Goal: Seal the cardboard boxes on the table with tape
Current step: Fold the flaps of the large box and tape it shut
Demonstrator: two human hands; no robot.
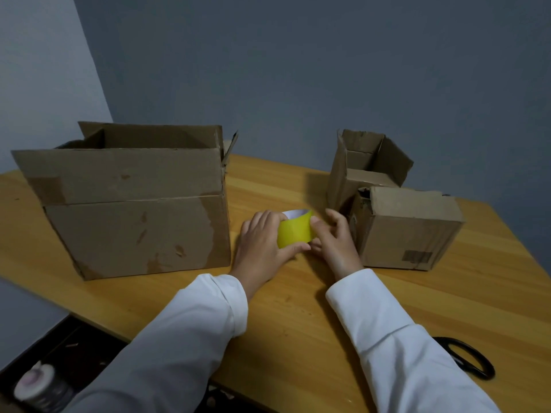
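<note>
A yellow roll of tape (295, 231) with a white core is held just above the wooden table (298, 308), between both hands. My left hand (262, 245) grips its left side, and my right hand (335, 236) pinches its right edge with thumb and fingers. A large cardboard box (131, 210) stands to the left with its top flaps up and open. On the right, a small box (408, 231) has its flaps folded down. Behind it stands another small box (362, 168) with its flaps open.
Black-handled scissors (468, 359) lie on the table at the near right, partly hidden by my right sleeve. A white round container (35, 383) sits below the table's left edge. A grey wall rises behind the table.
</note>
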